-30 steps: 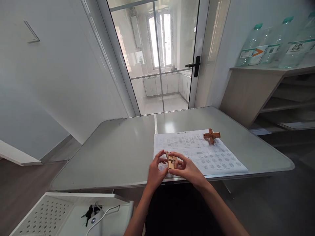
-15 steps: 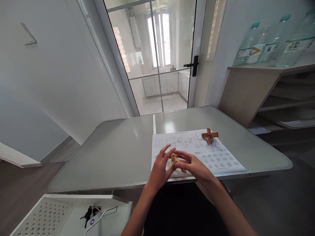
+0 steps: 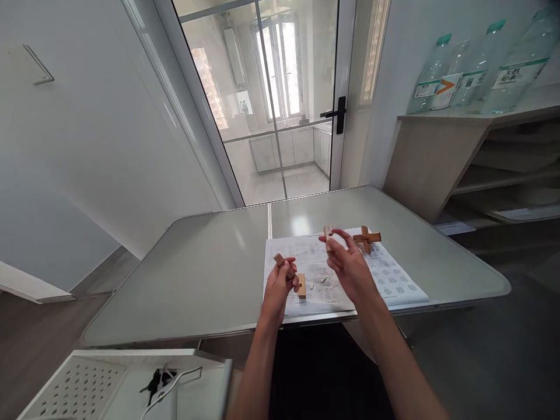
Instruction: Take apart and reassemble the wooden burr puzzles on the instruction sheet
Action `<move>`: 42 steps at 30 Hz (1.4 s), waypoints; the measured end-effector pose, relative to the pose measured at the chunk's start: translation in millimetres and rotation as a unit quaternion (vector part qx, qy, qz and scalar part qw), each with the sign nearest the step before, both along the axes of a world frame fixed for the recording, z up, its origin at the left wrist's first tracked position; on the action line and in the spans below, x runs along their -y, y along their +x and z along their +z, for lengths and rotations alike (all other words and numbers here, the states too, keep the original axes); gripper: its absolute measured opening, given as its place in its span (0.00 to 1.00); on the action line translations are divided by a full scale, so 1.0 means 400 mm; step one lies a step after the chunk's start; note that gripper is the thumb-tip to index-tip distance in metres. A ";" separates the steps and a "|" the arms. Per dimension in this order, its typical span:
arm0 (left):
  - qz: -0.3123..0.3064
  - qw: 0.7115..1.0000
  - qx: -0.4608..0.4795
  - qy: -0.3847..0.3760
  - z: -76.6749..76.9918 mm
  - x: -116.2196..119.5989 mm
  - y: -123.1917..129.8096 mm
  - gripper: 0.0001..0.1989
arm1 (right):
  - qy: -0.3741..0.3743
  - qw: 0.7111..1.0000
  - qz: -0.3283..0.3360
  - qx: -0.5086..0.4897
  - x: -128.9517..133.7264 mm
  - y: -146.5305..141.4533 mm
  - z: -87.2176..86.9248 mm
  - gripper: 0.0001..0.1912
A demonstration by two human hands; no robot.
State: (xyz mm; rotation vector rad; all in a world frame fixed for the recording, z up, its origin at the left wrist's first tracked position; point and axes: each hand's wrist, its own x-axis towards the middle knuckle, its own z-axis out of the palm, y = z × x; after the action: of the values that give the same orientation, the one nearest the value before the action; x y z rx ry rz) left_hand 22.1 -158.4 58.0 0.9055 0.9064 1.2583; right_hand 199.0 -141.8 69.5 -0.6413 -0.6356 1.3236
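A pale grey-green bench (image 3: 196, 274) with rounded corners is set before a glass door (image 3: 272, 105) with a black handle (image 3: 340, 115); a brighter room with a window (image 3: 282, 70) is seen through the panes. On the right, clear bottles (image 3: 514, 73) with green caps are lined up on a wooden shelf unit (image 3: 437, 151). At the lower left, dark keys (image 3: 153, 384) and a white cable (image 3: 177, 378) are held in a white basket (image 3: 81, 385). A printed sheet (image 3: 280, 248) is spread over the near right part of the bench, and a brown wooden cross (image 3: 366, 238) is placed near its far right corner.

Half a second earlier, both hands were brought together around pale wooden parts; now they are parted, while the cross is left in its place.

The left hand (image 3: 276, 287) is kept low by the sheet's left edge, its narrow grip closed around a slim wooden piece (image 3: 279, 259), tilted. A pale block (image 3: 301, 286) is seen just beside its fingers; whether it is touched cannot be told. The right hand (image 3: 352, 271) is raised farther forward over the sheet, a wooden part (image 3: 328, 236) being pinched nearly upright between thumb and bent fingers.
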 end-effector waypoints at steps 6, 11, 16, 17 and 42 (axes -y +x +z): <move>-0.053 0.996 0.054 -0.055 -0.001 0.009 -0.034 0.25 | -0.011 0.999 -0.039 -0.002 -0.011 0.001 0.013 0.31; -0.088 0.996 -0.018 -0.023 -0.008 0.024 -0.039 0.29 | -0.005 0.993 0.057 0.107 0.026 -0.036 -0.064 0.23; -0.103 0.993 -0.062 -0.001 -0.009 0.029 -0.032 0.27 | 0.051 0.968 0.097 0.227 0.040 -0.036 -0.081 0.22; -0.101 0.993 -0.064 0.001 -0.009 0.029 -0.030 0.27 | 0.065 0.960 0.106 0.251 0.041 -0.032 -0.077 0.21; -0.106 0.980 -0.164 0.034 -0.012 0.041 -0.007 0.25 | 0.089 0.882 0.049 0.461 0.065 -0.010 -0.057 0.12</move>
State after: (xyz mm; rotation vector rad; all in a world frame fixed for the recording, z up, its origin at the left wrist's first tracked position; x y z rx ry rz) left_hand 19.5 -174.9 53.0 1.2546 0.9971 0.9778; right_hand 195.1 -167.8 46.9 -1.1006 -1.5593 0.9748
